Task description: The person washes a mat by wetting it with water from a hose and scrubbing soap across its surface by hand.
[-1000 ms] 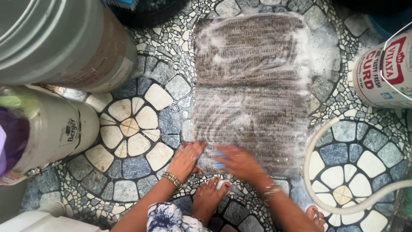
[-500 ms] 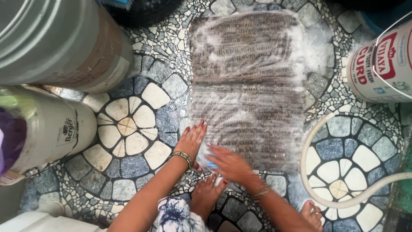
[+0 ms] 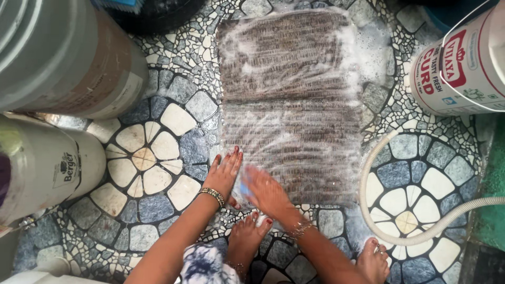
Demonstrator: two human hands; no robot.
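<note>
Clearly a slip risk: the soapy brown mat lay flat on the wet mosaic floor.
At the mat's near-left corner, the left hand pressed with fingers spread wide; the right hand gripped a blue scrubber that could skid.

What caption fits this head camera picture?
Right hand rubs a blue scrubber over a soapy brown woven mat; left hand presses its edge.

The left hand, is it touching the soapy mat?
Touching. The head view shows the left hand lying flat on the near left edge of the soapy mat, fingers spread on it, beside the right hand.
</note>
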